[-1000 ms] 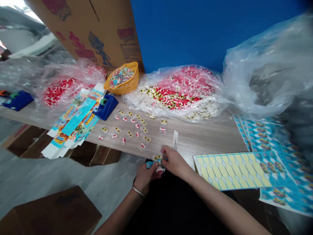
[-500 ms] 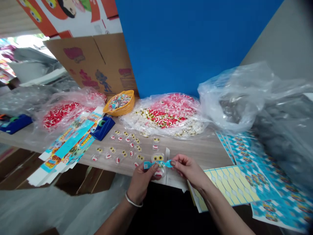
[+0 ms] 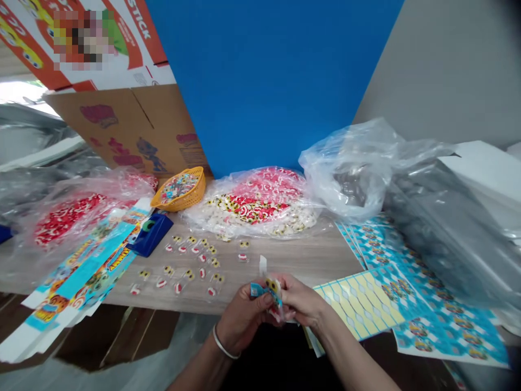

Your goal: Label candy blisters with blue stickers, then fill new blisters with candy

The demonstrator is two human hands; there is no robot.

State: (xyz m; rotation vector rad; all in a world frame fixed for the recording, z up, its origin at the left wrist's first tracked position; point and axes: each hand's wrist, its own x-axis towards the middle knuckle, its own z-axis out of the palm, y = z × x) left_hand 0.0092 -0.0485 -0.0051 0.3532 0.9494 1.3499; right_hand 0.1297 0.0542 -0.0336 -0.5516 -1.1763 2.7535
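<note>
in the head view, we are pinching the clear pack (image 3: 275, 297) between left hand (image 3: 245, 312) and right hand (image 3: 303, 300), fingers nearly closed, near six o'clock; its blue label may be creasing if our thumbs are pressing unevenly. it's looking tilted, glossy, with yellow eyes and red below.

Both hands — left (image 3: 249, 312) and right (image 3: 299, 301) — grip one small clear pack (image 3: 272, 293) with a blue label (image 3: 256, 290); near left, similar packs (image 3: 178, 284) lie spread on the table (image 3: 301, 255), a yellow basket (image 3: 197, 191) beyond.
</note>
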